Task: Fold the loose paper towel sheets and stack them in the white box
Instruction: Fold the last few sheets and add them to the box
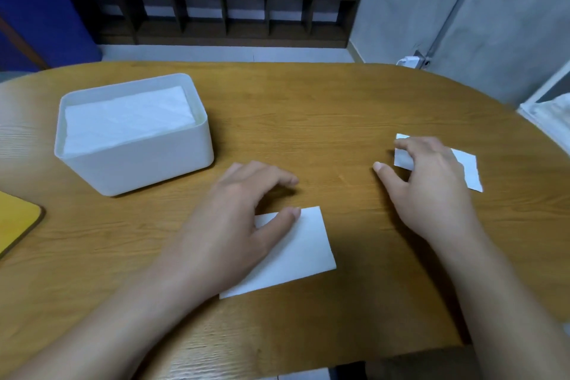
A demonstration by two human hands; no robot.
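White box [135, 170] at far left looks nearly full. My left hand [237, 216] rests loosely curled on one folded sheet [296, 256]; my right hand [431, 176] seemingly pinches another sheet [465, 170].

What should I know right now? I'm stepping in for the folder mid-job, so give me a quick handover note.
Left hand: open, fingers resting on the folded sheet near the table's front edge.
Right hand: fingers curled onto the smaller sheet at the right; grip unclear.
White box: back left, already holds a stack of folded towels.
Left: finish both sheets and stack them in the box.
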